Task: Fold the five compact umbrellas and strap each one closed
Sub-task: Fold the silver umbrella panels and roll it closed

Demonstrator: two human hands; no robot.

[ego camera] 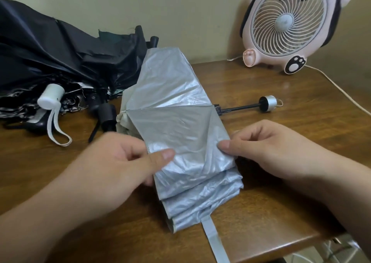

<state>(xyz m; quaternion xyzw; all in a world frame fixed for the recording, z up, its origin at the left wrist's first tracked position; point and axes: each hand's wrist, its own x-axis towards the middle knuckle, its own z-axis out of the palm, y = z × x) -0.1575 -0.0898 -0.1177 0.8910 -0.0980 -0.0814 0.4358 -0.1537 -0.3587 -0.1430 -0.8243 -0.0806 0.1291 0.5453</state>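
Silver compact umbrella (176, 94) lies on the table (281, 202), handle (268, 103) toward 3 o'clock, its panel pinched by your left hand (120, 162) at 8 and right hand (267, 148) at 4 o'clock, probably to flatten a pleat

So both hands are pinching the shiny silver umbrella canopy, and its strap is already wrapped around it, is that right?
Not quite: the head view shows the left hand and right hand pinching the shiny silver umbrella canopy, but its pale strap trails loose, unwrapped.
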